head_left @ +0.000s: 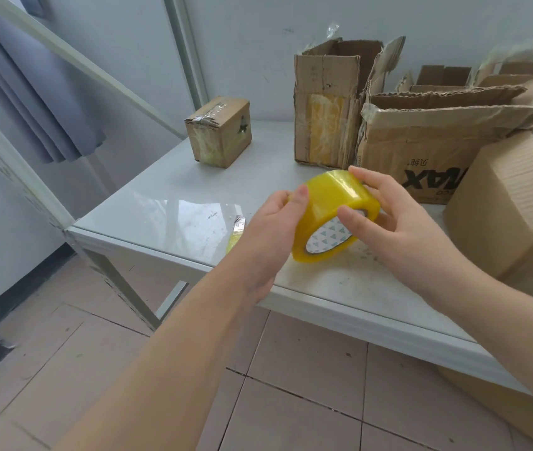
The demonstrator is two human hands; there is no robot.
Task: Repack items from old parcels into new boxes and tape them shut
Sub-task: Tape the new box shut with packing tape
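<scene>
Head view: we hold a yellow tape roll (330,203) above the near edge of the table (167,206), left hand (271,236) gripping one side, right hand (398,222) curled round the other. Beyond, opened boxes (323,102) crowd the far right corner.

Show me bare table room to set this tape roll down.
Set the tape roll left front: bare table between the small taped box, the tape scrap and the corner. A narrower gap separates that box from the tall open box. Crowded right: printed box, plain carton.
</scene>
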